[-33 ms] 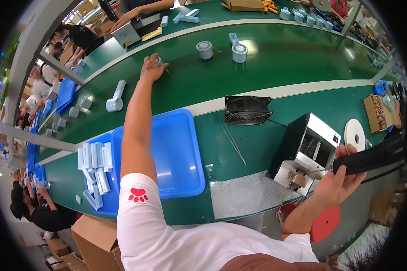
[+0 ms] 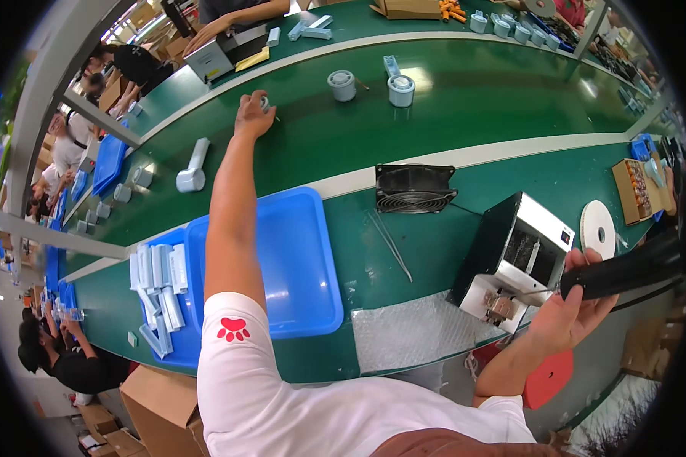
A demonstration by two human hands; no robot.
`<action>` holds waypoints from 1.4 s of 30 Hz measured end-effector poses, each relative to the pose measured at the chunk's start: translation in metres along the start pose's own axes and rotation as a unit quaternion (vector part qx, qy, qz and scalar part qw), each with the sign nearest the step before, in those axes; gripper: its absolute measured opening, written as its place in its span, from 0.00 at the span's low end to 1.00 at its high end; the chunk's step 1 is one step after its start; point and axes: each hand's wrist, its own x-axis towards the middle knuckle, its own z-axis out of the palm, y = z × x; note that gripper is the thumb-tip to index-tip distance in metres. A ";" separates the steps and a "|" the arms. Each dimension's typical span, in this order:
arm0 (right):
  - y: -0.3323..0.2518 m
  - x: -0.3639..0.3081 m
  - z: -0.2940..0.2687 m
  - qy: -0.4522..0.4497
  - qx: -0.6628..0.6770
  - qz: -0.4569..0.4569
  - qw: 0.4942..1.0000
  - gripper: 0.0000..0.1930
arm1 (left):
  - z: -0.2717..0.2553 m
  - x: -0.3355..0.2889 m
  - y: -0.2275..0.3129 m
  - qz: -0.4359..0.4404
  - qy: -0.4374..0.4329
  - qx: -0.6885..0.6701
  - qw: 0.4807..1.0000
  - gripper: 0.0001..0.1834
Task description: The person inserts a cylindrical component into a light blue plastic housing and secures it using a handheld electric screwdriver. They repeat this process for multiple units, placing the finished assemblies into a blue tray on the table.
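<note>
My left hand [image 2: 252,116] reaches out over the green conveyor belt [image 2: 282,160], its fingers curled round a small light-blue round part [image 2: 264,102] that they mostly hide. A short thin piece sticks out below it. At the right, my right hand [image 2: 568,308] grips a black electric screwdriver [image 2: 625,272]. Its thin bit points left to the front of a black and white screw feeder [image 2: 522,251]. Farther along the belt stand two light-blue round housings [image 2: 343,86], one with a handle-like piece behind it. Another housing with a long handle [image 2: 192,178] lies left of my left arm.
A blue tray [image 2: 305,266] sits under my left forearm, beside another with several light-blue long pieces [image 2: 160,266]. A black fan [image 2: 415,188], tweezers [image 2: 392,247], bubble wrap [image 2: 400,331] and a white reel [image 2: 597,228] lie on the table. Co-workers sit across and left.
</note>
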 end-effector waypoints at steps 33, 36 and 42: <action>-0.018 0.000 -0.003 0.038 -0.192 -0.098 0.976 0.27 | -0.168 -0.340 0.039 -0.045 -0.039 -0.170 0.984 0.47; -0.043 -0.043 0.029 -0.094 -0.112 -0.190 0.971 0.26 | -0.187 -0.378 0.037 -0.041 0.113 -0.355 0.927 0.43; -0.101 -0.197 0.169 -0.416 0.301 0.536 0.670 0.25 | -0.190 -0.468 0.091 0.228 0.282 -0.461 0.810 0.42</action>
